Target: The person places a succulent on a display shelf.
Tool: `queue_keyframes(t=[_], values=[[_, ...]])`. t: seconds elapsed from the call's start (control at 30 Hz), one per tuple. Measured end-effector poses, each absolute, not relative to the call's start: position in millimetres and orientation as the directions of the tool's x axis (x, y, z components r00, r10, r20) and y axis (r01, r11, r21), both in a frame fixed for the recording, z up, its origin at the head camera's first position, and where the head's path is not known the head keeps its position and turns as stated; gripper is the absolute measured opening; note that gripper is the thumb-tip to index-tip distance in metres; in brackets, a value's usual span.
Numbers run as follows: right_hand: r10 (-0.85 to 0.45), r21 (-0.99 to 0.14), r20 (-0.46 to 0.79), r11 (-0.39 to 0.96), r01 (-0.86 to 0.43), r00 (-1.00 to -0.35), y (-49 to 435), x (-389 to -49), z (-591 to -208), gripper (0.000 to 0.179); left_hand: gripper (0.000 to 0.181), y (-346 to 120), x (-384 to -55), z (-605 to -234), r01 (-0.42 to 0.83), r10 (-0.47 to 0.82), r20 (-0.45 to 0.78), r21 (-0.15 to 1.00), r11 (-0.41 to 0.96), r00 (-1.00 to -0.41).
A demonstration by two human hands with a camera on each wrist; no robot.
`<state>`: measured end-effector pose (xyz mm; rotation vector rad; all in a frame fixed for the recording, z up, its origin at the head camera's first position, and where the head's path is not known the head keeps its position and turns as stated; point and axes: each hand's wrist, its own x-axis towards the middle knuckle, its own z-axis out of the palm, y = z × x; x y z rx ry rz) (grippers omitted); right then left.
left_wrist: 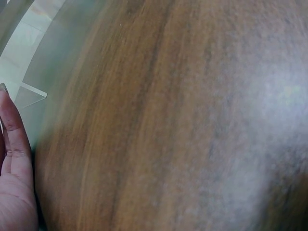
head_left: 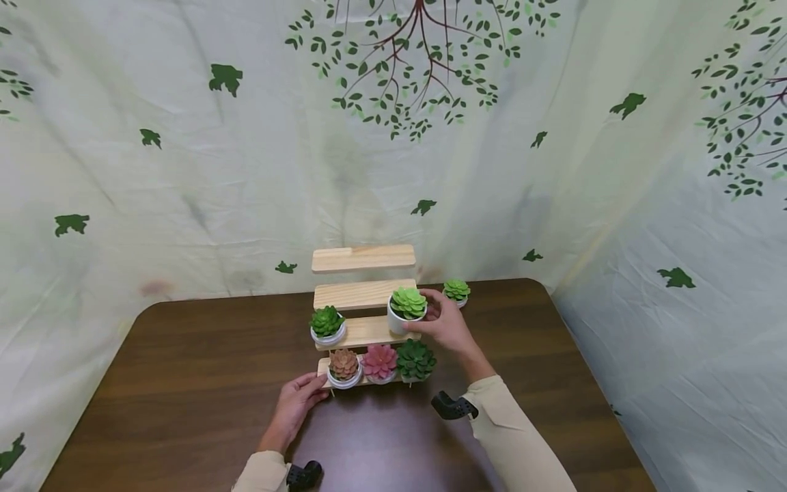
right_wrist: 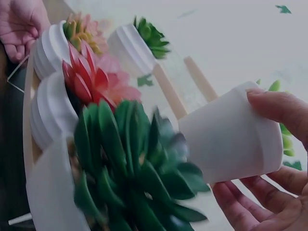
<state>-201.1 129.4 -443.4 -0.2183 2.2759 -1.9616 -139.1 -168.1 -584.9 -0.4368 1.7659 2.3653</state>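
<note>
A tiered wooden plant stand (head_left: 363, 257) stands on the table. My right hand (head_left: 445, 321) grips a white pot with a light green succulent (head_left: 408, 303), thumb on one side and fingers on the other, over the right end of the second tier from the bottom. My left hand (head_left: 297, 403) holds the left end of the bottom tier at its fingertips. On that tier sit a brownish-orange succulent (head_left: 343, 365), a pink succulent (head_left: 379, 360) and a dark green succulent (right_wrist: 130, 163). Another green succulent (head_left: 327, 322) is at the left end of the tier above.
One more light green potted succulent (head_left: 457, 290) stands on the brown wooden table (head_left: 203, 383), behind my right hand near the back edge. A pale cloth with printed leaves (head_left: 246, 171) hangs behind the table and along its right side.
</note>
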Motion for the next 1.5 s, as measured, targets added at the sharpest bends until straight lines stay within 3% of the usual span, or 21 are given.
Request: queue_keyframes(t=[0.67,1.33,1.5], values=[[-0.28,-0.958,-0.022,0.28,-0.059,-0.96,78.9,-201.6,-440.1,0.075,0.009,-170.1,-139.1,-583.3,-0.298,-0.036,-0.323,0.906,-0.299,-0.946],[-0.27,-0.856,0.042,0.486,-0.174,-0.962,69.5,-207.6,-451.1,0.078,0.006,-170.1,-138.6,-583.2,-0.299,-0.037,-0.323,0.909,-0.29,-0.946],[-0.276,-0.867,0.015,0.476,-0.149,-0.961,73.2,-205.9,-448.6,0.083,0.006,-170.1,-139.4,-582.5,-0.304,-0.037,-0.327,0.91,-0.281,-0.944]])
